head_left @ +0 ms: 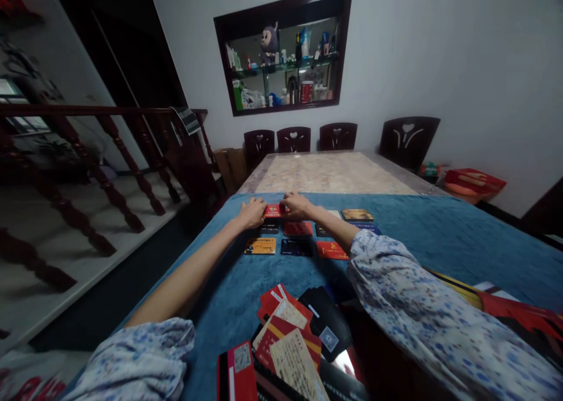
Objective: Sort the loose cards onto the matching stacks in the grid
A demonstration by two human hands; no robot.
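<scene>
Centre of the frame, and here's the left hand (253, 212), fingers bent, right at the left side of a flat red rectangular card (273, 211)! Over on its right side, the right hand (296, 206), fingers curled as well; whether either pinches the card, I cannot tell. Just below, a dark red rectangular card (298, 229). Next row down, left to right: an orange-yellow rectangular card (260, 246), a dark blue rectangular card (297, 248) and a bright red card with yellow print (332, 250). All lie on a plush blue cloth (440, 231). Bottom centre, a loose heap of red, cream and black cards (294, 354)! Upper centre, beyond the cloth, a marbled beige tabletop (319, 172).
</scene>
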